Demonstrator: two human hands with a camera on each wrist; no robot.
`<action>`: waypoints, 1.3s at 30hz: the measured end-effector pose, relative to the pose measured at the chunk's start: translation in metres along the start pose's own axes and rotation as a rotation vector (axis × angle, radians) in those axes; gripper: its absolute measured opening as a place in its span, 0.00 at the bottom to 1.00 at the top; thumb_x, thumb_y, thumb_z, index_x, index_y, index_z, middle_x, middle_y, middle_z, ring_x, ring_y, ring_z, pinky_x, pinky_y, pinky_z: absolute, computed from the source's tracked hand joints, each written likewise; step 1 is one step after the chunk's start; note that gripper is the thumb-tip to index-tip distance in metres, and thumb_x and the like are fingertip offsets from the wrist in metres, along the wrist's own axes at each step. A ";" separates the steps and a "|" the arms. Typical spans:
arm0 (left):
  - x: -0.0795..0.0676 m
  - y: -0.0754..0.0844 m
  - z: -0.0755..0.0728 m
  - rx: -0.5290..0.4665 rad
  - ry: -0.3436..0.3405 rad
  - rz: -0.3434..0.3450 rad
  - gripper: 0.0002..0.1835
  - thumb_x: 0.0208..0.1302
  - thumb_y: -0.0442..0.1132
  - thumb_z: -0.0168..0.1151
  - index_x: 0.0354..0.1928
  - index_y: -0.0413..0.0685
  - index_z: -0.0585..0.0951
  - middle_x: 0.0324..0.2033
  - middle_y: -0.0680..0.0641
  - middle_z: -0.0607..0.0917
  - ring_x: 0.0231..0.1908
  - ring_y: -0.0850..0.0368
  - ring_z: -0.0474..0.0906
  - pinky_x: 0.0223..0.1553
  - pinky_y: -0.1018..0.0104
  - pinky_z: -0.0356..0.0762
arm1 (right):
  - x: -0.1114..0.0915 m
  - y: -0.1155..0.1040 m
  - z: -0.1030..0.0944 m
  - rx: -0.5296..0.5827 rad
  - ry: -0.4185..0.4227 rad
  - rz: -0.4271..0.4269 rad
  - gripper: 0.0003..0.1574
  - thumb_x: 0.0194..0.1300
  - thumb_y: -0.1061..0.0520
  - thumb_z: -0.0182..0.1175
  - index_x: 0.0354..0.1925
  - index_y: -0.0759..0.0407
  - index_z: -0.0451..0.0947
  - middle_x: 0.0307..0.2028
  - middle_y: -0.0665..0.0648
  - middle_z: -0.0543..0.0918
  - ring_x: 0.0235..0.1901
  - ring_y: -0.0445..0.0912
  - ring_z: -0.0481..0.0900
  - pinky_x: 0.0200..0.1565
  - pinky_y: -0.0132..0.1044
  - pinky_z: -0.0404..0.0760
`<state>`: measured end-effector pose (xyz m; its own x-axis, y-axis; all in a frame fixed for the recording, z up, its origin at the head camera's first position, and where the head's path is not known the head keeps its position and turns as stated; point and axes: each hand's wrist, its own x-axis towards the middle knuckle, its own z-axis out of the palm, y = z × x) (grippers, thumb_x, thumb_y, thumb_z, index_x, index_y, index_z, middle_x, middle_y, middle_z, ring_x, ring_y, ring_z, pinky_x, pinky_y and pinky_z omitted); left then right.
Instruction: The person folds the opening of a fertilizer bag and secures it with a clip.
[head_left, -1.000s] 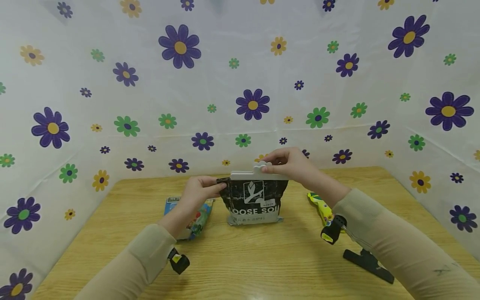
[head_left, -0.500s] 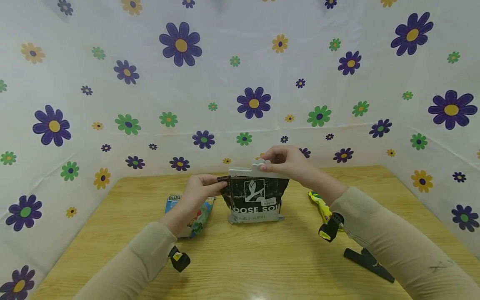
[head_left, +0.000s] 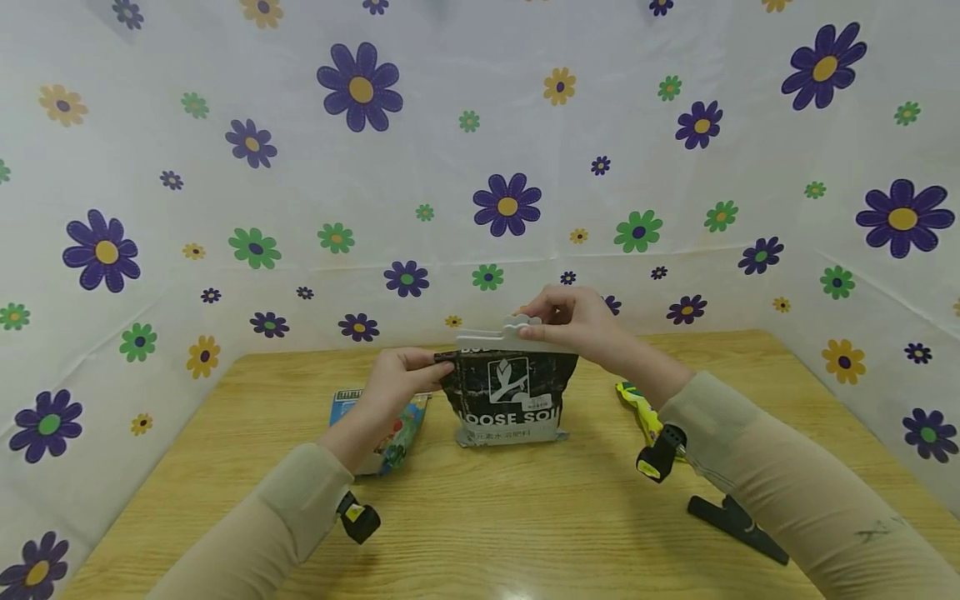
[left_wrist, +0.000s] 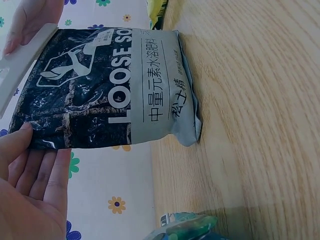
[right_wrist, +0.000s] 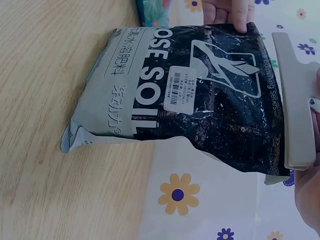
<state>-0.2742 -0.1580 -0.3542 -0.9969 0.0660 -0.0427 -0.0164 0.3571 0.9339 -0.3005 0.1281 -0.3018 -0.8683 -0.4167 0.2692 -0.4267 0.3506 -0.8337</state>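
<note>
A black and grey bag (head_left: pixel 517 396) printed LOOSE SOIL stands on the table in the head view. My left hand (head_left: pixel 401 379) pinches its upper left corner between thumb and fingers, as the left wrist view shows the bag (left_wrist: pixel 100 95) from the side. At the bag's top edge is a wide pale grey bag clip (head_left: pixel 487 337). My right hand (head_left: pixel 581 321) pinches the handles of this clip from the right. In the right wrist view the clip (right_wrist: pixel 296 110) lies along the top edge; whether its jaws grip the plastic I cannot tell.
A colourful blue and green bag (head_left: pixel 405 442) lies left of centre, partly behind my left forearm. To the right, a yellow packet (head_left: pixel 641 412) is partly covered by my right arm. A black clip (head_left: pixel 738 529) lies nearer on the wooden table (head_left: pixel 487 525). Flowered cloth hangs behind.
The grey clip and my right hand have risen slightly, and a line of white lettering now shows under the clip. My left hand keeps its hold on the bag's corner.
</note>
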 end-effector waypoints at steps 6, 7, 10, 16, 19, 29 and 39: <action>0.001 -0.001 0.000 -0.004 0.001 0.004 0.15 0.75 0.40 0.68 0.54 0.35 0.88 0.59 0.36 0.88 0.48 0.50 0.92 0.73 0.38 0.74 | 0.000 -0.001 0.001 0.003 0.006 -0.029 0.09 0.68 0.61 0.73 0.46 0.63 0.88 0.37 0.51 0.84 0.33 0.46 0.77 0.37 0.28 0.80; 0.001 -0.001 0.000 -0.005 0.002 0.002 0.16 0.75 0.40 0.68 0.55 0.35 0.88 0.59 0.36 0.88 0.48 0.51 0.92 0.73 0.38 0.74 | -0.001 -0.002 0.001 0.013 0.004 -0.032 0.09 0.68 0.62 0.73 0.46 0.64 0.88 0.37 0.51 0.84 0.33 0.46 0.78 0.38 0.28 0.80; 0.001 -0.002 -0.001 -0.002 0.006 -0.009 0.17 0.75 0.41 0.68 0.56 0.35 0.87 0.62 0.36 0.86 0.47 0.52 0.92 0.74 0.38 0.74 | -0.001 -0.005 0.000 0.038 0.004 -0.052 0.09 0.68 0.63 0.73 0.46 0.65 0.89 0.37 0.50 0.84 0.33 0.46 0.78 0.38 0.29 0.81; 0.000 -0.002 -0.001 0.004 0.017 -0.014 0.17 0.74 0.41 0.69 0.57 0.35 0.87 0.64 0.36 0.84 0.44 0.56 0.92 0.74 0.38 0.74 | 0.000 -0.009 -0.001 0.042 0.019 -0.087 0.09 0.68 0.64 0.73 0.46 0.65 0.89 0.36 0.49 0.82 0.33 0.44 0.76 0.37 0.28 0.79; -0.001 -0.001 -0.001 0.001 0.017 -0.006 0.17 0.74 0.41 0.69 0.56 0.35 0.87 0.62 0.35 0.86 0.44 0.56 0.92 0.73 0.39 0.74 | 0.001 -0.009 -0.002 0.046 0.020 -0.087 0.10 0.68 0.65 0.73 0.47 0.66 0.89 0.35 0.48 0.82 0.32 0.44 0.75 0.36 0.28 0.78; 0.000 -0.002 0.000 0.003 0.016 -0.005 0.16 0.74 0.41 0.69 0.55 0.36 0.88 0.58 0.37 0.89 0.47 0.51 0.93 0.74 0.38 0.73 | 0.004 -0.005 0.002 -0.008 0.007 -0.082 0.11 0.65 0.65 0.74 0.47 0.65 0.90 0.34 0.49 0.82 0.33 0.45 0.73 0.35 0.28 0.74; 0.004 -0.004 -0.001 -0.001 -0.004 0.017 0.17 0.75 0.41 0.69 0.57 0.36 0.88 0.57 0.38 0.90 0.49 0.50 0.93 0.73 0.39 0.74 | 0.008 -0.006 0.003 -0.058 -0.006 -0.088 0.10 0.65 0.64 0.75 0.46 0.63 0.91 0.34 0.51 0.82 0.33 0.45 0.75 0.34 0.29 0.75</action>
<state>-0.2782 -0.1601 -0.3576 -0.9967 0.0757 -0.0286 0.0002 0.3551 0.9348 -0.3042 0.1199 -0.2965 -0.8255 -0.4528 0.3369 -0.5150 0.3603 -0.7778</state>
